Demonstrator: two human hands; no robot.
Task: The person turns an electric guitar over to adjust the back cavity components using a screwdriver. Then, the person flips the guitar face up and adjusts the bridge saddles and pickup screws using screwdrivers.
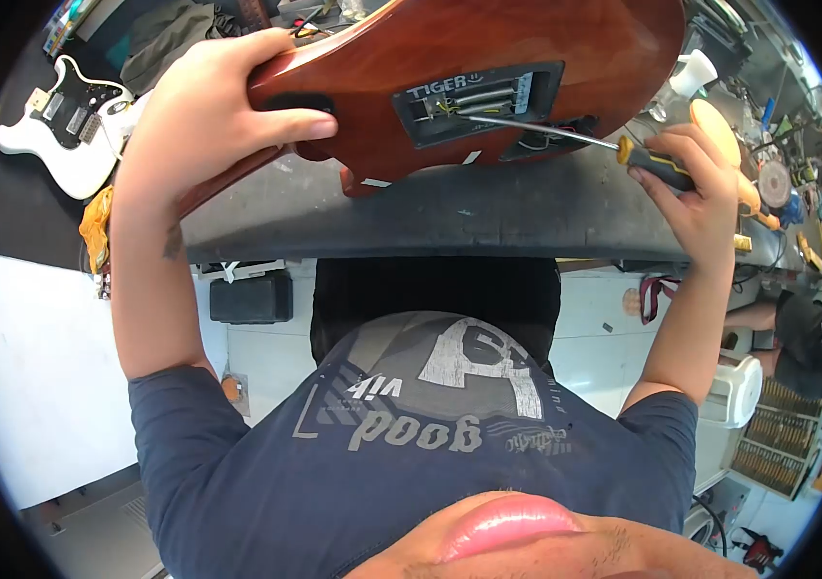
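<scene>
Workbench (430,217), guitar (479,43) in left grip (208,106)

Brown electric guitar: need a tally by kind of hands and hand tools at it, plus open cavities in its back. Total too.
At the brown electric guitar:
Hands: 2 (left hand, right hand)
Hand tools: 1 (screwdriver)
Open cavities: 2 (spring cavity marked TIGER, wiring cavity)
Total: 5
</scene>
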